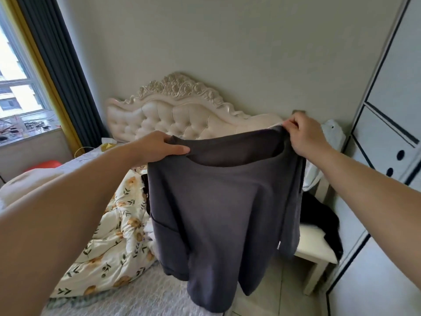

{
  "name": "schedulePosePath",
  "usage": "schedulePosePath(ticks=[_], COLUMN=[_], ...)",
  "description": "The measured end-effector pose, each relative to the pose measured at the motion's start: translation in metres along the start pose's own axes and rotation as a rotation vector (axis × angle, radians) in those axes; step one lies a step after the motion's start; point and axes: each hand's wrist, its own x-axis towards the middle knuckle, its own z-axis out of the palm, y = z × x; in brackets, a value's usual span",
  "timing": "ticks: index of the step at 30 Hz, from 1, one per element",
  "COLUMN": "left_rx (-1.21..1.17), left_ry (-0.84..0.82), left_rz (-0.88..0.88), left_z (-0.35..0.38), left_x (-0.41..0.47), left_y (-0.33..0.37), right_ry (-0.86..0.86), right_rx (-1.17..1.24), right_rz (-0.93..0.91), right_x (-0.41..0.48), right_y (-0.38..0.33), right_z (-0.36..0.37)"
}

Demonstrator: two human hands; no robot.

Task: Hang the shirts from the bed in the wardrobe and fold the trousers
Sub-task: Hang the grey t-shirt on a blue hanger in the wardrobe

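Head view. I hold the dark grey long-sleeved shirt (223,201) spread at mid-frame, lifted off the bed (148,290). The left hand (159,147), grip closed, pinches one shoulder at centre left. The right hand (303,135), grip closed, pinches the other at centre right. The shirt hangs before the cream tufted headboard (173,115). At lower left lies a floral quilt (114,236). At the right edge stands the white wardrobe (387,133), with a white stool (316,249) beside it.
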Motion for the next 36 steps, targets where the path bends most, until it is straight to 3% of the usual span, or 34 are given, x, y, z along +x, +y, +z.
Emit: schedulePosePath(ticks=[4, 7, 9, 13, 16, 19, 21, 23, 28, 33, 36], left_rx=[0.264, 0.242, 0.233, 0.182, -0.016, -0.144, -0.250, -0.380, -0.543, -0.343, -0.191], left_ry=[0.221, 0.430, 0.462, 0.421, 0.392, 0.295, 0.221, 0.173, 0.067, 0.006, 0.056], left_rz=[0.109, 0.135, 0.141, 0.197, 0.226, 0.243, 0.248, 0.222, 0.298, 0.539, 0.732], left_z=[0.005, 0.009, 0.015, 0.029, 0.038, 0.052, 0.059, 0.065, 0.079, 0.113, 0.135], left_x=[-0.001, 0.000, -0.001, -0.001, -0.002, -0.007, -0.011, -0.017, -0.036, -0.072, -0.106], left_y=[0.022, 0.032, 0.039, 0.057, 0.071, 0.077, 0.079, 0.083, 0.109, 0.155, 0.194], right_ry=[-0.051, -0.226, -0.299, -0.168, -0.034, -0.027, -0.204, -0.241, -0.015, 0.128, 0.203], right_rx=[-0.021, -0.142, -0.240, -0.377, -0.365, -0.317, -0.071, 0.169, 0.095, -0.033, -0.152], right_rz=[-0.104, -0.199, -0.254, -0.315, -0.237, 0.098, 0.399, 0.557, 0.420, 0.294, 0.196], right_x=[-0.007, -0.016, -0.026, -0.043, -0.050, -0.058, -0.068, -0.078, -0.114, -0.159, -0.185], right_y=[-0.001, -0.006, -0.007, -0.003, 0.003, 0.004, -0.002, -0.012, -0.043, -0.080, -0.103], right_z=[-0.034, -0.067, -0.084, -0.109, -0.125, -0.133, -0.135, -0.138, -0.161, -0.195, -0.222])
